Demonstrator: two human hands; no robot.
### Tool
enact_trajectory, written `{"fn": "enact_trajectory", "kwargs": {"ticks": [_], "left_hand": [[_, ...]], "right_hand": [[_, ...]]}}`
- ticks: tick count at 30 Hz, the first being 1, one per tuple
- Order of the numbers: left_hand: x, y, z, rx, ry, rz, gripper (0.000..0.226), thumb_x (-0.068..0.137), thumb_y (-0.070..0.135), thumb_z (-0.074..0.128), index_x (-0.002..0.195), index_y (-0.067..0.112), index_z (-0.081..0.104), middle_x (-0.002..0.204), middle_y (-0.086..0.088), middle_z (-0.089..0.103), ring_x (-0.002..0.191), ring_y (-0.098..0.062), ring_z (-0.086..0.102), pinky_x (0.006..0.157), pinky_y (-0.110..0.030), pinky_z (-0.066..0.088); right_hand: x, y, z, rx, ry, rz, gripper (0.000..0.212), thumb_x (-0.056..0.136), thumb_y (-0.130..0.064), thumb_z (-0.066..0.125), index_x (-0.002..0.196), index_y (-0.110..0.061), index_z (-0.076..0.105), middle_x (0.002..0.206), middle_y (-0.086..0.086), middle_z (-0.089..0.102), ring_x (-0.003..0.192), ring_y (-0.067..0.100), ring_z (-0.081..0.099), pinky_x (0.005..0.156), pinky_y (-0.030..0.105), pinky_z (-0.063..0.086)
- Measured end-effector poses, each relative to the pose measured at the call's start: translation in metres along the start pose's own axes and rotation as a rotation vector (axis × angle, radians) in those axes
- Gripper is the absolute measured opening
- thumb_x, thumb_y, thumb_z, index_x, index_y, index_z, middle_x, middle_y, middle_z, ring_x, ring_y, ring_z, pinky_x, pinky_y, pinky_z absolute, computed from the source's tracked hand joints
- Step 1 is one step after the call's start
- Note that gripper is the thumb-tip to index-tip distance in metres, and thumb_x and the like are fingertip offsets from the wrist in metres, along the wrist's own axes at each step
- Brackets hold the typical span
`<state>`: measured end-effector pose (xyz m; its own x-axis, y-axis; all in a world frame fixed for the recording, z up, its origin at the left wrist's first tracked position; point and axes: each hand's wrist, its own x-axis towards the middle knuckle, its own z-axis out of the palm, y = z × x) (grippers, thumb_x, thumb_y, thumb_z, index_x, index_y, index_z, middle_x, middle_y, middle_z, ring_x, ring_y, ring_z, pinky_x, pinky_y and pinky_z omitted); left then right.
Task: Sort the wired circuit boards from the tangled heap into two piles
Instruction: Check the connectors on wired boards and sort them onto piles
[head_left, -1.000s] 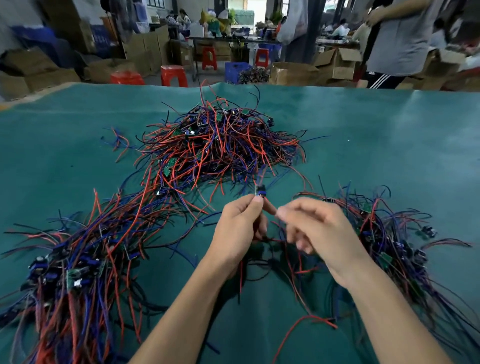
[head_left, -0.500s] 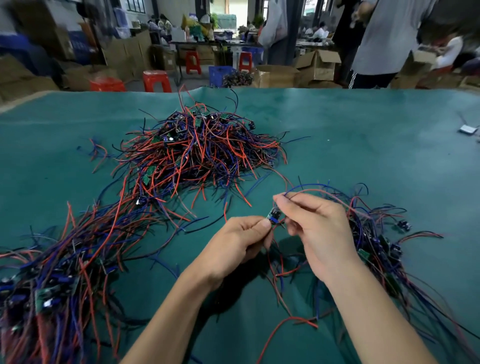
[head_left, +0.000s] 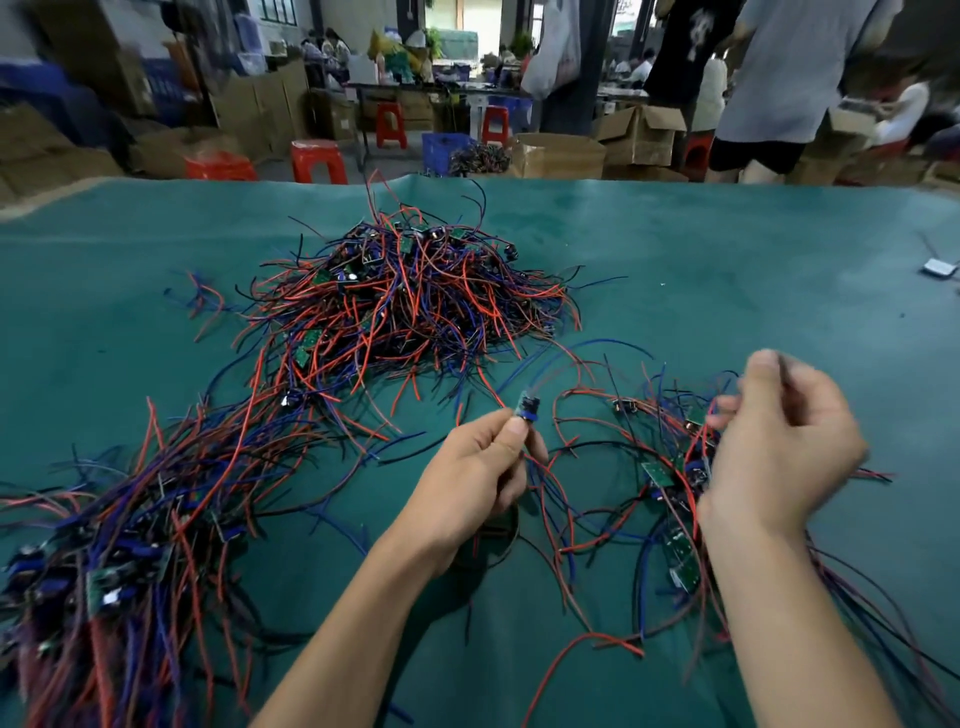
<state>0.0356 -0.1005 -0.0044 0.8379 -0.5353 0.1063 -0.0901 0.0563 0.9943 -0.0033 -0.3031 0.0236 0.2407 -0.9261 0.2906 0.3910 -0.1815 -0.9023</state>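
Green-clothed bench (head_left: 727, 270); tangled heap (head_left: 405, 296) at back. Small wired board (head_left: 527, 405) pinched upright in left hand (head_left: 467, 483), likely for inspection. Right hand (head_left: 779, 441) blurred, fingers curled on trailing wire, seemingly freeing it above right pile (head_left: 670, 499).

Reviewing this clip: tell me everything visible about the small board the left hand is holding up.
The small wired board is pinched at the fingertips of the left hand, held upright above the green table cover, between the central heap and the right-hand pile. Its top shows a dark cylindrical part with blue below; finer detail is blurred. Thin red and blue wires run from it, some arcing up and right toward the raised right hand, others trailing below the left hand's grip. Whether the right hand pinches one of those wires is too blurred to tell.
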Motion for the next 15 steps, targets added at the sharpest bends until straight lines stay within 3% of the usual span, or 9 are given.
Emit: {"fn": "enact_trajectory", "kwargs": {"ticks": [1,3,5,6,8,10,15], "left_hand": [[0.001,0.000,0.000,-0.010,0.019,0.004,0.036,0.108,0.026,0.035,0.089,0.012,0.061,0.048,0.000,0.041,0.042,-0.010,0.027,0.043,-0.018,0.025],[0.001,-0.001,0.002,-0.008,0.005,0.019,0.035,0.108,0.025,0.035,0.090,0.015,0.062,0.051,-0.002,0.048,0.043,-0.011,0.034,0.044,-0.017,0.030],[0.000,-0.001,0.004,0.007,-0.041,0.040,0.034,0.107,0.026,0.037,0.084,0.020,0.062,0.054,-0.002,0.054,0.046,-0.010,0.041,0.047,-0.018,0.034],[-0.001,-0.001,0.004,0.013,-0.058,0.043,0.032,0.105,0.030,0.040,0.082,0.021,0.061,0.056,-0.002,0.056,0.047,-0.010,0.044,0.048,-0.018,0.036],[-0.001,0.000,0.004,0.021,-0.074,0.047,0.031,0.098,0.038,0.043,0.079,0.021,0.059,0.056,-0.001,0.058,0.049,-0.010,0.047,0.050,-0.020,0.038],[0.000,-0.001,0.003,0.039,-0.087,0.048,0.032,0.100,0.037,0.042,0.080,0.019,0.060,0.056,-0.003,0.060,0.049,-0.011,0.048,0.050,-0.020,0.039],[0.003,-0.007,0.006,0.147,-0.072,0.021,0.034,0.108,0.020,0.038,0.088,0.007,0.062,0.062,0.001,0.065,0.055,-0.012,0.051,0.051,-0.021,0.042]], "right_hand": [[-0.007,-0.001,0.001,-0.025,-0.086,0.016,0.009,0.094,-0.025,0.066,0.088,-0.020,0.071,0.069,-0.004,0.066,0.054,0.009,0.059,0.049,0.023,0.046],[-0.028,-0.001,0.007,-0.125,-0.486,0.051,0.013,0.089,-0.033,0.069,0.082,-0.022,0.073,0.066,-0.007,0.070,0.058,0.007,0.061,0.051,0.022,0.048],[-0.050,-0.001,0.013,-0.232,-0.900,0.041,0.020,0.083,-0.042,0.072,0.087,-0.023,0.077,0.074,-0.009,0.074,0.066,0.005,0.067,0.063,0.022,0.054],[-0.057,0.001,0.014,-0.268,-0.983,0.002,0.021,0.080,-0.041,0.074,0.090,-0.023,0.077,0.079,-0.009,0.076,0.072,0.006,0.069,0.071,0.026,0.056],[-0.061,0.002,0.015,-0.297,-0.963,-0.074,0.020,0.077,-0.036,0.078,0.090,-0.021,0.077,0.083,-0.006,0.077,0.078,0.012,0.072,0.080,0.038,0.058],[-0.058,0.003,0.013,-0.282,-0.907,-0.112,0.018,0.076,-0.034,0.079,0.088,-0.022,0.077,0.081,-0.006,0.077,0.076,0.014,0.072,0.079,0.040,0.058],[-0.035,-0.005,0.009,-0.131,-0.596,-0.168,0.008,0.082,-0.022,0.080,0.085,-0.028,0.076,0.078,-0.013,0.076,0.072,0.002,0.067,0.074,0.025,0.054]]}}
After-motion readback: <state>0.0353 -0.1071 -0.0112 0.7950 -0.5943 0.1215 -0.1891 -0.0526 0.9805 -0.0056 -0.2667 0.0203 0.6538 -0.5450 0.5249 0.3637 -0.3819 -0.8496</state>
